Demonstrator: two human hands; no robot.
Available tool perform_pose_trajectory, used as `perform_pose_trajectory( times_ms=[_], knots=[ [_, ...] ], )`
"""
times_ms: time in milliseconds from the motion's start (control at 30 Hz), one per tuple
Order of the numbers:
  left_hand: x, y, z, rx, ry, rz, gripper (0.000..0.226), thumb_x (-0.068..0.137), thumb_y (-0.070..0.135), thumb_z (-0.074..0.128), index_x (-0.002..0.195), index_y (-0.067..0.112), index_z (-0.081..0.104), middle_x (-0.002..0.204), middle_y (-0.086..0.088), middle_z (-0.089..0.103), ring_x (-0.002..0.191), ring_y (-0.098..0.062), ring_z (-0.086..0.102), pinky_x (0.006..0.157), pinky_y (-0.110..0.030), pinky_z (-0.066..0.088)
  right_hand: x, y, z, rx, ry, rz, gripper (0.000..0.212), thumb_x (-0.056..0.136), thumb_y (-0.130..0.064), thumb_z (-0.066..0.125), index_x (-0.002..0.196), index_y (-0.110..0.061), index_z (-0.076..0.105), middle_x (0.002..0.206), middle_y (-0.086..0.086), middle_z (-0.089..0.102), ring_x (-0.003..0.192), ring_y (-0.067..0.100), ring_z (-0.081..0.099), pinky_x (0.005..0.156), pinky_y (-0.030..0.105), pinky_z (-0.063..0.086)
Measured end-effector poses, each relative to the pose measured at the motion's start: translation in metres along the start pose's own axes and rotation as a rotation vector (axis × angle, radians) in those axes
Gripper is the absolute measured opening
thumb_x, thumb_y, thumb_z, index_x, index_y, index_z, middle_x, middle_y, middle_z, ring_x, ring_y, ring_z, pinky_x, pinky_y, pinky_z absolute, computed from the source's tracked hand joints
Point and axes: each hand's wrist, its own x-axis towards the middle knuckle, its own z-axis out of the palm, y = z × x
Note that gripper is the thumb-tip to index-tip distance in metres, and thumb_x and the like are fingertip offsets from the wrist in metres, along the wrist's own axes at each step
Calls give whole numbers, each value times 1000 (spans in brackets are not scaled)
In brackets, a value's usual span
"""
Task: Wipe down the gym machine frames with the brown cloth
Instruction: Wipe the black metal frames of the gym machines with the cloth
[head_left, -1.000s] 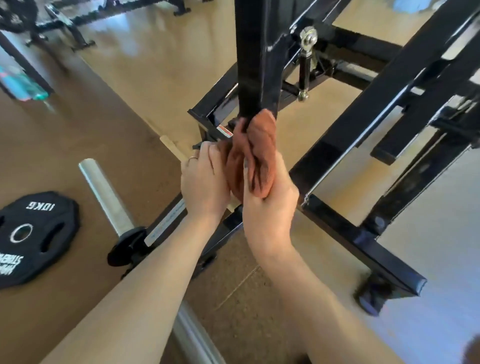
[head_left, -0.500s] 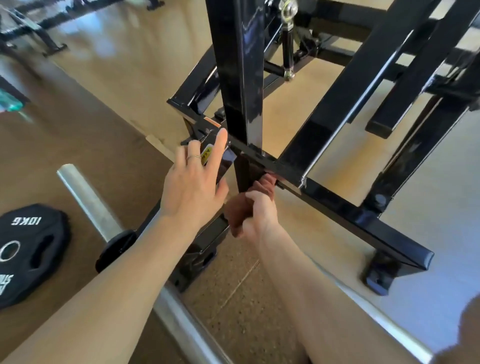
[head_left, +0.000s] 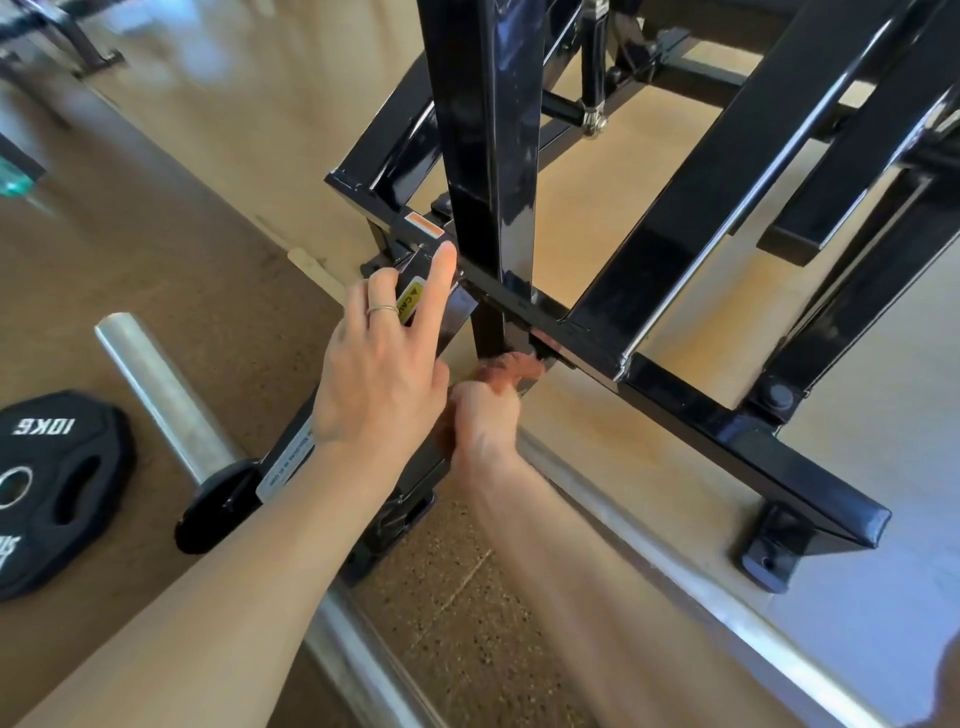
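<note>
From the head camera, the right hand (head_left: 485, 415) grips the brown cloth (head_left: 511, 366) at the foot of the black upright post (head_left: 488, 156), just below the frame's crossbar (head_left: 675, 395). At ten o'clock from it, the left hand (head_left: 382, 364) rests straight-fingered on the frame.

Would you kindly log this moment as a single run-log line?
right hand: grips brown cloth against lower upright of black frame | left hand: open, resting on frame | phase: wiping

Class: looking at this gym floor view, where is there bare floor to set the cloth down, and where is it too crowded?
Bare tan floor lies between the black frame bars. Brown floor beyond the steel sleeve is open. Crowded: the joint where left hand, right hand and brown cloth meet.
</note>
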Motion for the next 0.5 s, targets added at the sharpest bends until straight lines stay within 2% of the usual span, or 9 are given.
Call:
perform_pose_trajectory(
  times_ms=[33, 67, 133, 200, 233, 300, 400, 433, 500],
  knots=[
    [0, 0, 0, -15, -3, -3, 108, 83, 32, 78, 161, 23, 5, 140, -25, 42, 123, -37, 46, 84, -43, 57, -7, -1, 5, -33, -74, -51, 47, 86, -18, 52, 132, -22, 62, 119, 5, 70, 113, 27, 66, 102, 50, 54],
    [0, 1, 0, -26, -3, -8, 107, 83, 32, 78, 161, 23, 5, 140, -24, 42, 123, -37, 46, 84, -43, 57, -3, -5, 8, -15, -67, -32, 44, 90, -18, 53, 133, -25, 62, 120, 4, 70, 112, 26, 66, 100, 51, 54],
    [-1, 0, -1, -24, 2, -12, 106, 83, 32, 78, 161, 23, 7, 139, -25, 42, 122, -38, 47, 83, -43, 57, 17, -18, -3, 49, 39, 166, 35, 96, -17, 54, 131, -17, 60, 117, 8, 66, 105, 27, 61, 103, 53, 51],
    [-1, -1, -1, -24, 5, -4, 106, 82, 32, 79, 161, 22, 9, 137, -25, 43, 120, -38, 48, 82, -42, 57, 36, -28, -25, 10, 123, 325, 26, 101, -12, 50, 126, -8, 57, 116, 13, 61, 104, 25, 55, 104, 47, 49],
    [-1, -1, -1, -27, 6, -3, 106, 81, 32, 79, 161, 22, 10, 137, -25, 44, 119, -38, 48, 81, -42, 57, 37, -27, -36, -5, 99, 356, 26, 102, -9, 46, 127, -7, 55, 120, 14, 60, 108, 25, 55, 97, 47, 51],
    [0, -2, 0, -35, 11, -6, 106, 81, 32, 80, 161, 22, 11, 136, -25, 45, 118, -37, 49, 81, -43, 58, 36, -8, -56, 48, 37, 273, 35, 100, -2, 41, 131, -9, 56, 133, 16, 61, 106, 28, 60, 75, 45, 55],
    [0, -2, 1, -43, 11, -7, 107, 80, 32, 81, 161, 22, 12, 136, -25, 45, 117, -37, 49, 80, -42, 58, 29, 4, -74, 204, 175, 251, 26, 103, -6, 38, 114, -15, 59, 104, 8, 65, 72, 20, 66, 51, 31, 55],
    [0, -1, 1, -42, 10, -8, 106, 80, 32, 81, 161, 22, 13, 137, -25, 45, 118, -37, 50, 80, -41, 58, 35, 2, -76, 249, 275, 219, 22, 106, -14, 39, 113, -20, 59, 100, 5, 64, 66, 17, 64, 50, 27, 52],
    [0, -2, 2, -46, 19, -11, 106, 79, 32, 82, 160, 22, 15, 137, -25, 46, 118, -37, 51, 79, -41, 58, 49, -6, -76, 317, 352, 241, 24, 109, -28, 42, 126, -24, 58, 100, 1, 60, 83, 14, 59, 69, 26, 50]
  ],
)
